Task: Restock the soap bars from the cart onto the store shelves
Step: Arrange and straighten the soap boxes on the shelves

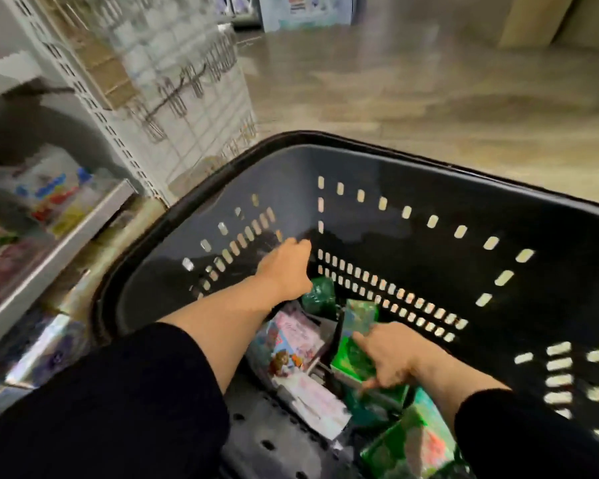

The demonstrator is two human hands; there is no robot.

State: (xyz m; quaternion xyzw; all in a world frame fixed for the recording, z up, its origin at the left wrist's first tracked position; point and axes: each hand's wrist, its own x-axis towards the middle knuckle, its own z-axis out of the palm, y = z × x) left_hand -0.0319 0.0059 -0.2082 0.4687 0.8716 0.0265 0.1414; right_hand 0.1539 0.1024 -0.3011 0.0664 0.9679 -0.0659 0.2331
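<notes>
Two hands reach into a black plastic cart (412, 174) parked beside a store shelf (59, 236). Both arms wear dark sleeves. At the far corner of the cart, the left hand (286, 267) is bent at the wrist with its fingers curled down out of sight; whether it has hold of anything cannot be told. The right hand (391, 357) rests on a green soap box (355, 354), forefinger stretched along it, the other fingers hidden beneath the hand. More soap bars lie loose on the cart floor: a pink-and-white pack (291, 344) between the two arms, a dark green pack (320, 293) just beside the left wrist, another green box (408, 447) near the right sleeve. Blurred coloured goods (52, 195) sit on the shelf at left.
</notes>
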